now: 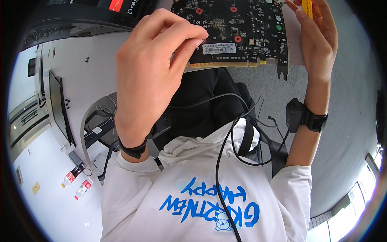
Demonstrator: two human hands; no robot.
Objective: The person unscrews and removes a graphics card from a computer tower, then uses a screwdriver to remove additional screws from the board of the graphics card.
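Observation:
A graphics card (pixel 221 30) lies with its black circuit side up at the top, its gold edge contacts towards me. Red washers (pixel 233 9) ring several of its holes, and a white label (pixel 219 49) is stuck near the contacts. My left hand (pixel 155 60) is over the card's left part, thumb and forefinger pinched together at the near left hole. Whatever is between those fingertips is too small or hidden. Beside the card's right end, my right hand (pixel 319 40) grips a slim yellow stick-like tool (pixel 307 8); its upper end runs out of view.
A black box (pixel 86 14) with a red patch stands at the top left, close to my left hand. Black cables (pixel 231 133) loop across my lap and chest. Further left are a dark monitor (pixel 60 107) and two bottles with red labels (pixel 84 188).

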